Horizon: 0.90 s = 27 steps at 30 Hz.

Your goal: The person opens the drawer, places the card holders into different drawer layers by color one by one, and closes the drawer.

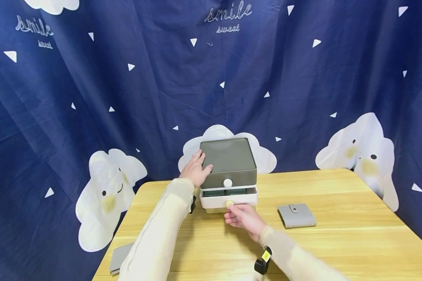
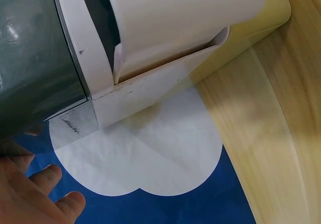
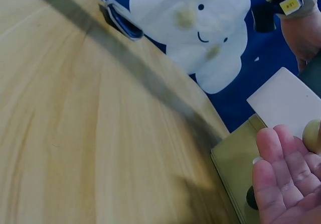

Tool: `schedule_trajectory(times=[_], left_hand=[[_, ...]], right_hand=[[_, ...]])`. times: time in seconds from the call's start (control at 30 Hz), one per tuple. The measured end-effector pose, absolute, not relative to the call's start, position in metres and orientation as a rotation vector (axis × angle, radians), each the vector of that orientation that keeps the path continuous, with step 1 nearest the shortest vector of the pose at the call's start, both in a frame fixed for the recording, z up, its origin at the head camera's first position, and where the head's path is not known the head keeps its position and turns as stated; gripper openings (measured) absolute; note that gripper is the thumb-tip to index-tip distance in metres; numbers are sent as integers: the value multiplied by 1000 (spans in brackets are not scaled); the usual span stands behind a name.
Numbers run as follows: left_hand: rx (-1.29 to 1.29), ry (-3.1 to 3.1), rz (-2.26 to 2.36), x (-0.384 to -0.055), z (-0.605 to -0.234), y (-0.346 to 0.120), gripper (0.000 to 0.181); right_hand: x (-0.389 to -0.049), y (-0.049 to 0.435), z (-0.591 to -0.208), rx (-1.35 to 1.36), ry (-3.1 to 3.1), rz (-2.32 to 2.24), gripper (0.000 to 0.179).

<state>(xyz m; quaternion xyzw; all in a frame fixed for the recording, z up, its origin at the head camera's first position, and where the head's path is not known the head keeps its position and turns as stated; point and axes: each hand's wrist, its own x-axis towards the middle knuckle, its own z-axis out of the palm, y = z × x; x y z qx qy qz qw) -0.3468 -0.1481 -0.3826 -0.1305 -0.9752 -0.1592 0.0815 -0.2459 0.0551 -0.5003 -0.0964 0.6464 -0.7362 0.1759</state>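
Note:
In the head view, a small box with stacked drawers [image 1: 228, 156] stands at the back of the table, dark green on top. Its white middle drawer [image 1: 211, 201] is pulled partway out, and dark contents show through the gap. My left hand [image 1: 194, 170] rests on the left edge of the green top with fingers spread; the left wrist view shows some of its fingers [image 2: 46, 179] beside the box. At the drawer's front, my right hand [image 1: 244, 219] pinches the round yellow knob [image 1: 229, 203]. The right wrist view shows the remaining fingers loosely bent below that knob [image 3: 312, 136].
A grey snap-closure card holder [image 1: 298, 215] lies to the right of the box. Another flat grey item [image 1: 120, 255] is at the table's left front, partly behind the left sleeve. A yellow bottom drawer [image 3: 241, 156] sits under the white one. A blue curtain [image 1: 168, 78] hangs behind.

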Motion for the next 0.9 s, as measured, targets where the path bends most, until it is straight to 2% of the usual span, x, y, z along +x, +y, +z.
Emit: schedule_trajectory(times=[0.43,0.73,0.9], left_hand=[[-376,-2911,-496,-347,-383,-148,67],[-384,-2907,-507,-348,-384,-147,67],[-394,-2896,-520,-349,-385,-148,68]], right_hand=[[-265,53,-502,-227,1874,-2083,54],[-269,52,-494,-210,1883,-2079,41],[-271,52,-495,-204,1879,-2082,47]])
